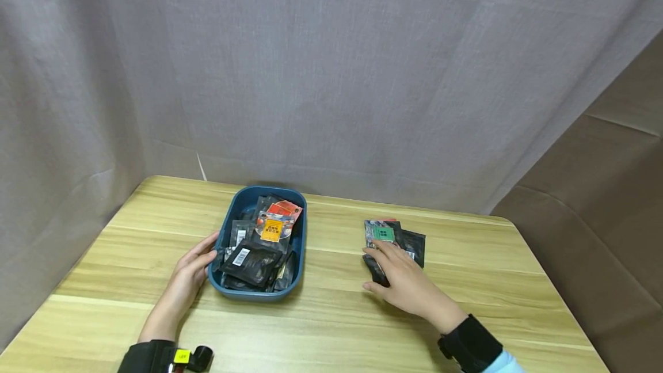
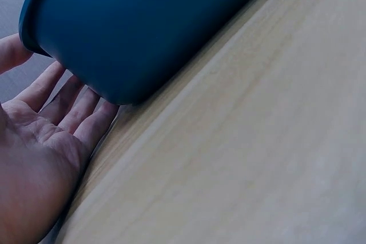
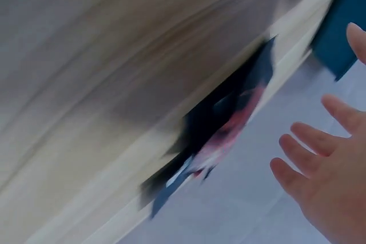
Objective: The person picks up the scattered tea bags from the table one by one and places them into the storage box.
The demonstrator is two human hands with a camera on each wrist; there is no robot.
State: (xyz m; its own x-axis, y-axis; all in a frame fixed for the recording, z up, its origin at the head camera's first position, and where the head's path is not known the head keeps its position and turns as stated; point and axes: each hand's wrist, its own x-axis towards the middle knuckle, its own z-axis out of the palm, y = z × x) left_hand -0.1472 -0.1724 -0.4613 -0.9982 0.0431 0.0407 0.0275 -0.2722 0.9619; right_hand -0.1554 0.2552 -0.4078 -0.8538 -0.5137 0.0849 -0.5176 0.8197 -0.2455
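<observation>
A blue plastic basket (image 1: 303, 235) stands on the table, filled with dark flat packets (image 1: 251, 263), one with an orange label and one with a red label. Against the basket's left side lies my left hand (image 1: 189, 275); in the left wrist view its fairly straight fingers touch the outer wall, with the thumb by the rim. My right hand (image 1: 401, 278) hovers over a small pile of packets (image 1: 414, 246) to the right, fingers spread and holding nothing. A green label shows on one packet there. In the right wrist view, blurred, the packets (image 3: 229, 118) lie apart from the fingers.
The wooden table (image 1: 331, 327) carries both the basket and the pile, with bare wood between them. A grey curtain (image 1: 331, 73) hangs behind its back edge. Brown cloth (image 1: 595, 206) hangs along the right side.
</observation>
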